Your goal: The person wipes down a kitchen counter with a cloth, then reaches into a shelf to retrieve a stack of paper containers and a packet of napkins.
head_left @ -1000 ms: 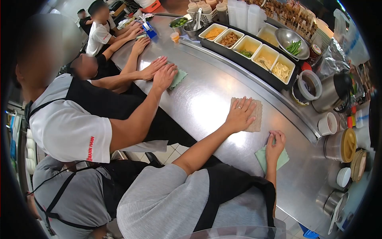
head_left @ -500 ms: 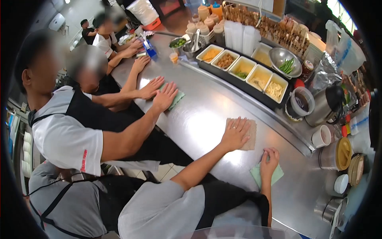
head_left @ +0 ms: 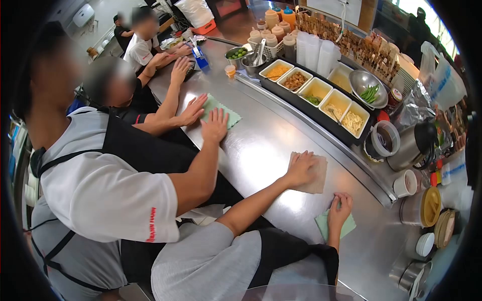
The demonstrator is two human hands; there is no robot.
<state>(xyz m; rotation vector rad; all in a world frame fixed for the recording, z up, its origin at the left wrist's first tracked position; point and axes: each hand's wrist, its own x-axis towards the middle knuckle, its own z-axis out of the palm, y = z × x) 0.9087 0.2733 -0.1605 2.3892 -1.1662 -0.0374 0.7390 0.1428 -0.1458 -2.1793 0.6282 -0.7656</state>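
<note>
My left hand [head_left: 302,169] lies palm down on a brown cloth [head_left: 315,181] on the steel counter, its fingers spread. Nearer the counter's front edge, my right hand [head_left: 340,209] rests over a light green cloth [head_left: 348,226]. Its fingers are bent and drawn together beyond the cloth's far edge; whatever they may hold is too small to tell. The two cloths lie apart.
Co-workers stand at the left; one person's hands [head_left: 215,125] touch another green cloth [head_left: 232,118]. Along the counter's far side are food tubs [head_left: 337,104], a metal bowl [head_left: 369,88], a thermal jug [head_left: 412,145] and a yellow-lidded container [head_left: 431,206].
The view has shifted slightly. My left hand's fingers are more bent on the brown cloth. The nearest co-worker leans further forward, with their hand lower on the other green cloth.
</note>
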